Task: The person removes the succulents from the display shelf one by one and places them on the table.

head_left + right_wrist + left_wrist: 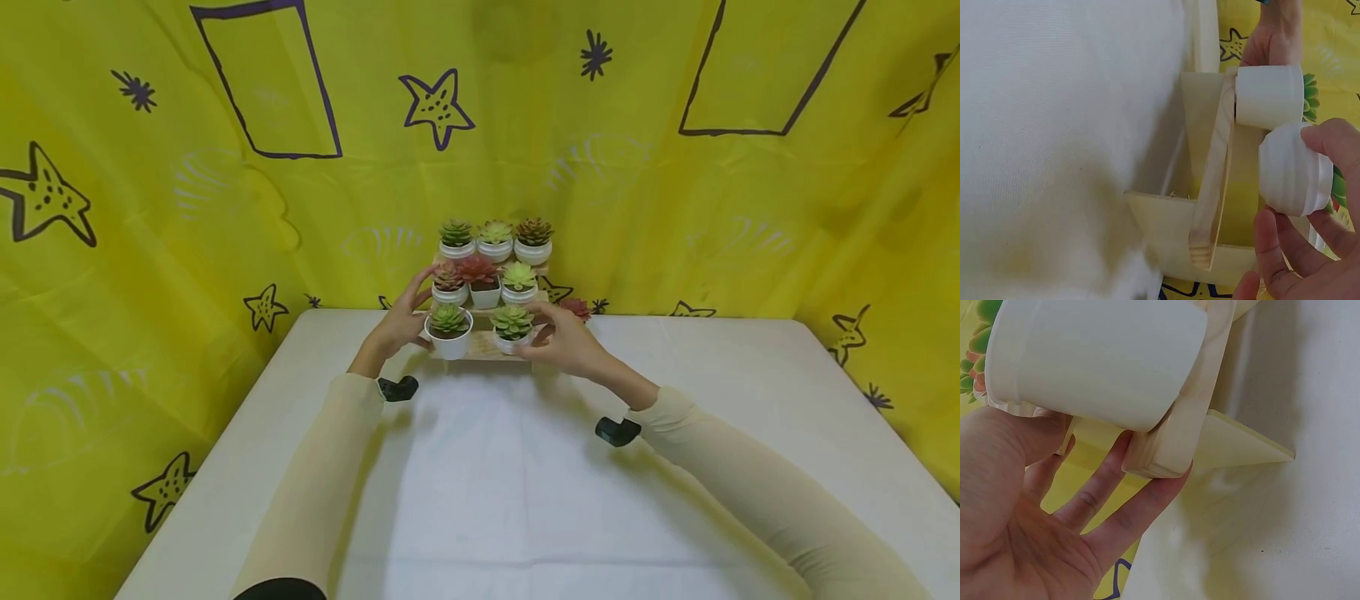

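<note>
A tiered wooden stand (480,353) bears small succulents in white pots. My left hand (399,327) is at its left side; in the left wrist view, fairly straight fingers (1141,512) touch the wooden step's end (1166,447), beside a white pot (1097,356). With thumb and fingers, my right hand (566,340) holds a ridged white pot (1291,169) with a green succulent (513,320) at the lowest step's right part. In the right wrist view, a gap shows between this pot and the step (1213,169). The left thumb tip is hidden.
On the lowest step's left stands another potted green succulent (448,323). Several more fill the upper steps, including a red one (478,268). A red succulent (576,308) shows beyond my right hand. The stand is on a white table (480,467) before a yellow curtain (510,108).
</note>
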`<state>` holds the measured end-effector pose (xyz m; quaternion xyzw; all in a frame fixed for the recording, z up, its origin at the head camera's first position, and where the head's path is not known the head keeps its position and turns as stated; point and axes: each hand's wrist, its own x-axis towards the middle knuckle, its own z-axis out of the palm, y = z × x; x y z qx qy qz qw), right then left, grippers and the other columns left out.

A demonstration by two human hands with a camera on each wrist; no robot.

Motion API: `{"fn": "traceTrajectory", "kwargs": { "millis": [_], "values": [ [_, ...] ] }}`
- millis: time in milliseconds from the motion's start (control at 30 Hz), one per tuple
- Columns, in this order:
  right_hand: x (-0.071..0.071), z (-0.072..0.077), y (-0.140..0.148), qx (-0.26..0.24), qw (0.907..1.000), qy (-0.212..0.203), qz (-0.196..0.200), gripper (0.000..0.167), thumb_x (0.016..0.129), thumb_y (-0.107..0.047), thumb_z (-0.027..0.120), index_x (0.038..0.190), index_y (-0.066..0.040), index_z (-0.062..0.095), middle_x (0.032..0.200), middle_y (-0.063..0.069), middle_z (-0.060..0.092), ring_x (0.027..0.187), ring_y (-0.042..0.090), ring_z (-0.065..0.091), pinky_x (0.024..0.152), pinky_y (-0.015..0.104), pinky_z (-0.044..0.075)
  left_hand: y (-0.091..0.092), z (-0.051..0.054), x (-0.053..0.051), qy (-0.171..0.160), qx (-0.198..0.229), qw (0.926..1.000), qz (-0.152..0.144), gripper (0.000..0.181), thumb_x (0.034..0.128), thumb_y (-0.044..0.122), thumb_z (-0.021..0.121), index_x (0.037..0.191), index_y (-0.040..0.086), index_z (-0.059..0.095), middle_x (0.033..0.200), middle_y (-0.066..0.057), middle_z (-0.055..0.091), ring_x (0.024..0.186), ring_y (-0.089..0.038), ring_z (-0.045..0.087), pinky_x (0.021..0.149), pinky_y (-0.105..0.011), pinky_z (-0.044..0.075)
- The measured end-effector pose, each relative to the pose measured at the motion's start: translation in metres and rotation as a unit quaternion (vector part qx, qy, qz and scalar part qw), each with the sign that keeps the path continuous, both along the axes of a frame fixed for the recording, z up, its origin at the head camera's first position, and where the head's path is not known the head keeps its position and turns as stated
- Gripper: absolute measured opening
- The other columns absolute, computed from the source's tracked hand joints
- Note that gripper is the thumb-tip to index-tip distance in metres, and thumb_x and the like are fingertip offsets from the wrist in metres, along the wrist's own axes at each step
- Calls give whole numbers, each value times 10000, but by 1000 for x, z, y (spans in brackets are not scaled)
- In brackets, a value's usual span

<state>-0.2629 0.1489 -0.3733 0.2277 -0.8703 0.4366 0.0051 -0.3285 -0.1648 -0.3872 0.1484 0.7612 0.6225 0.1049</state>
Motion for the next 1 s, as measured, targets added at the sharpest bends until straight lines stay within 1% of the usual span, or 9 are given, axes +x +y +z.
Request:
{"fn": "traceTrajectory", "kwargs": {
  "millis": [133, 200, 300, 400, 533, 700, 767, 867, 1000],
  "values": [
    [-1, -2, 9, -92, 9999, -44, 88, 710, 838, -227, 872, 1435, -31, 541, 1199, 175, 671, 917, 271, 696, 912, 517, 519, 0, -1, 0, -15, -39, 10000, 27, 849, 1028, -57, 540, 1630, 420, 179, 1694, -142, 196, 1357, -527, 445, 630, -531, 599],
    [-2, -2, 16, -144, 9997, -13, 174, 703, 840, -206, 871, 1432, -22, 540, 1187, 164, 671, 927, 272, 689, 926, 516, 518, 0, -1, -1, -18, -51, 10000, 35, 849, 1030, -56, 536, 1630, 424, 176, 1696, -135, 195, 1354, -526, 448, 623, -518, 601],
    [-4, -2, 27, -247, 9993, 18, 280, 683, 847, -176, 866, 1428, -16, 545, 1149, 154, 660, 942, 280, 671, 886, 466, 534, 0, -1, -1, -6, -46, 10000, 44, 849, 1030, -51, 542, 1628, 429, 179, 1696, -130, 201, 1355, -521, 451, 616, -505, 602],
    [-6, 0, 38, -295, 9990, -29, 336, 661, 858, -169, 859, 1423, -22, 549, 1090, 149, 659, 943, 284, 655, 828, 390, 542, 0, -1, -1, -3, -39, 10000, 37, 845, 1030, -36, 558, 1629, 427, 181, 1694, -133, 208, 1367, -513, 445, 623, -512, 602],
    [-8, 3, 53, -185, 9993, -93, 297, 659, 873, -162, 842, 1432, -10, 527, 1031, 148, 668, 939, 265, 630, 762, 315, 527, -1, 0, -1, -42, -83, 9999, 54, 845, 1033, -34, 555, 1627, 434, 178, 1694, -133, 207, 1379, -510, 435, 643, -537, 601],
    [-12, 6, 73, 36, 9998, -166, 98, 678, 893, -173, 818, 1463, -11, 489, 1062, 140, 671, 980, 247, 614, 788, 313, 521, -1, 0, -1, -92, -156, 9998, 109, 850, 1036, -36, 551, 1624, 449, 174, 1699, -131, 194, 1392, -513, 421, 657, -546, 603],
    [-12, 7, 81, 103, 9996, -263, -31, 702, 897, -205, 819, 1482, -28, 474, 1077, 145, 672, 1004, 256, 613, 815, 331, 520, -1, 0, -1, -96, -139, 9998, 95, 856, 1033, -39, 554, 1625, 446, 172, 1700, -130, 189, 1395, -514, 417, 655, -545, 603],
    [-14, 6, 93, 192, 9988, -385, -219, 749, 907, -249, 811, 1515, -26, 433, 1114, 162, 668, 1043, 275, 610, 819, 352, 518, 0, 1, 0, -91, -96, 9999, 58, 861, 1031, -46, 553, 1628, 442, 169, 1701, -129, 186, 1393, -517, 418, 656, -551, 601],
    [-17, 5, 105, 268, 9973, -506, -451, 801, 912, -304, 806, 1545, -35, 395, 1171, 179, 660, 1090, 297, 610, 845, 388, 506, 0, 1, 0, -76, -51, 10000, 39, 844, 1040, -33, 546, 1628, 441, 170, 1699, -130, 189, 1402, -510, 406, 675, -582, 591]
  ]
}}
